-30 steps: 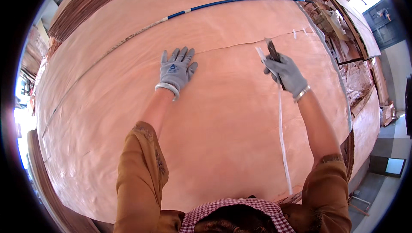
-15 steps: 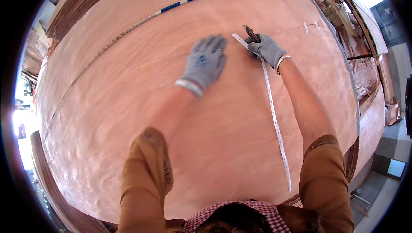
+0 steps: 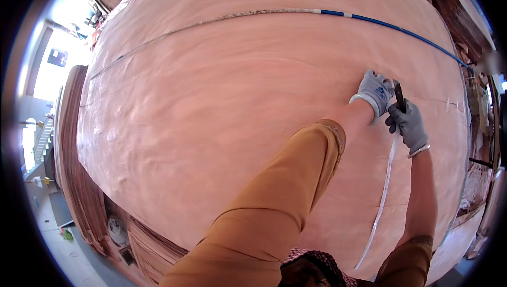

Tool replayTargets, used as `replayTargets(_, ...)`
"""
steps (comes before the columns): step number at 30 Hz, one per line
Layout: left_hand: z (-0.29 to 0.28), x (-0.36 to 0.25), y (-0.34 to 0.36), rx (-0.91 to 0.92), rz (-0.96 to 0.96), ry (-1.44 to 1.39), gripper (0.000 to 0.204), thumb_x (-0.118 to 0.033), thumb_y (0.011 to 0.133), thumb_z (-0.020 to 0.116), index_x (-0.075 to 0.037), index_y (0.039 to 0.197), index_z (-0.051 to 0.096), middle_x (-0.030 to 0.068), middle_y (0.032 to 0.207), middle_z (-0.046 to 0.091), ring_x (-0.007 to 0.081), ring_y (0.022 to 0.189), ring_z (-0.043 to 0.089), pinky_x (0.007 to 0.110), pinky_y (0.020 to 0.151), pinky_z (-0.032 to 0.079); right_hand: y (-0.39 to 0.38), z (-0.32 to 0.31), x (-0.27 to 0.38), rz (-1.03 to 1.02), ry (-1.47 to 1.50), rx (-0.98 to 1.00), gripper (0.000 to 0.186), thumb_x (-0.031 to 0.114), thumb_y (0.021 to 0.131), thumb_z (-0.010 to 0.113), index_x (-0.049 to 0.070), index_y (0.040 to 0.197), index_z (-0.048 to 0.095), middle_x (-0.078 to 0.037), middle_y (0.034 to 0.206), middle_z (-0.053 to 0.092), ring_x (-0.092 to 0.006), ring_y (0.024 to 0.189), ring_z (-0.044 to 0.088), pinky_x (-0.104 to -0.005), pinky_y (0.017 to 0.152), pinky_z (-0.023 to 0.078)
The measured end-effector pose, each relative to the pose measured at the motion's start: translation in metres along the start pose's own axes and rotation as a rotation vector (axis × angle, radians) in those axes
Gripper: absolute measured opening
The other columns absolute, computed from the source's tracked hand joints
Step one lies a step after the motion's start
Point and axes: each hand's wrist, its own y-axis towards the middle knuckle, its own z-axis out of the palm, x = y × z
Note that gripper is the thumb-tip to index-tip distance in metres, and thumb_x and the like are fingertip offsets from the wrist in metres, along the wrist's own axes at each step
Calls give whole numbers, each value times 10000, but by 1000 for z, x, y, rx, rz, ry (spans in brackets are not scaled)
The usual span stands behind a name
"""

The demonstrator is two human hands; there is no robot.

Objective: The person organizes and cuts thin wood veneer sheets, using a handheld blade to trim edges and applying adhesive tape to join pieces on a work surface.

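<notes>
A pale pink, wrinkled sheet [image 3: 222,91] lies under both hands, a faint seam running across it at the right. My left hand [image 3: 374,92], gray-gloved, rests on it near this seam, fingers apart and slightly bent. Just below and right of it, my right hand [image 3: 409,123], also gloved, is closed on a dark, flat hand tool [image 3: 398,92], held upright. A narrow white tape [image 3: 390,163] runs from under the hands down toward the lower edge; its top end is hidden.
A long blue and weathered-white rod [image 3: 385,24] arches across the upper sheet. Stacked brown veneer [image 3: 79,155] borders the left side. At the right stand a dark frame and scrap sheets [image 3: 478,128]. A bright opening [image 3: 45,65] is at the upper left.
My left hand has slid rightward along the sheet to beside my right hand, which still holds the tool. The view has swung, showing more of the left side.
</notes>
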Motion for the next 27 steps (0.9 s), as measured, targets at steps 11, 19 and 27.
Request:
replayTargets(11, -7, 182, -210, -397, -390, 116, 523, -368, 871, 493, -108, 1324, 457, 102, 1406, 394, 306, 1316, 322, 482, 1081, 202, -19, 75, 78, -71, 274, 108, 255, 281, 840, 652, 58, 910, 551, -41, 690, 595, -72, 506, 522, -197, 424, 364)
replayTargets(19, 8, 187, -249, -350, -484, 0, 438, -342, 877, 507, -105, 1244, 530, 107, 1288, 513, 313, 1229, 417, 439, 1037, 284, 32, 136, 74, 16, 202, 228, 208, 219, 878, 570, 54, 1003, 549, -59, 784, 628, -65, 555, 536, -192, 450, 354)
replayTargets(27, 0, 210, -182, -615, -287, -50, 199, -241, 848, 564, -123, 987, 644, 52, 1051, 612, 271, 1030, 527, 411, 880, 392, 74, 143, 25, 16, 222, 111, 145, 168, 873, 559, 38, 933, 582, -61, 757, 634, -89, 533, 530, -227, 452, 396)
